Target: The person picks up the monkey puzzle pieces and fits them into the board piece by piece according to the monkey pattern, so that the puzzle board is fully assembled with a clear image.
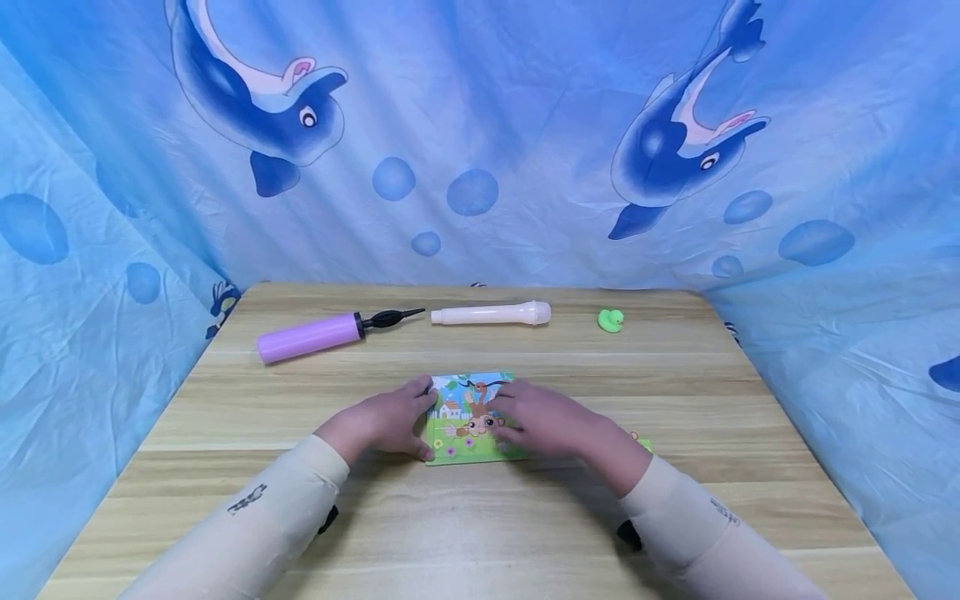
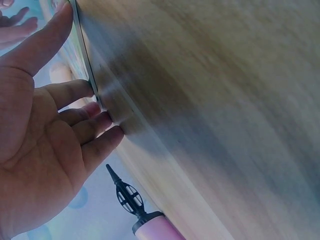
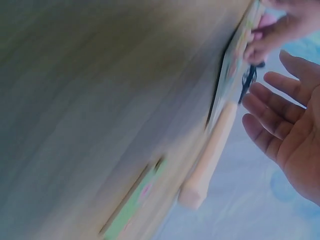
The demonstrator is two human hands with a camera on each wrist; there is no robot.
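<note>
A flat jigsaw puzzle (image 1: 461, 442) with a monkey, a house and flowers lies on the table in the head view. At its left edge, my left hand (image 1: 392, 421) rests with thumb and fingertips spread along the side. In the left wrist view the fingers (image 2: 97, 150) touch the thin edge. My right hand (image 1: 551, 419) is over the puzzle's right side and hides part of it. The right wrist view shows its fingers (image 3: 272, 107) spread and loosely bent, with nothing held. A green puzzle piece (image 3: 131, 200) lies apart on the table, mostly behind the right wrist in the head view.
Along the back of the wooden table (image 1: 465, 533) lie a purple hand pump (image 1: 311, 339) with a black nozzle, a pale pink microphone-shaped stick (image 1: 487, 314) and a small green toy duck (image 1: 611, 321). A blue dolphin-print curtain (image 1: 525, 108) hangs behind and at both sides.
</note>
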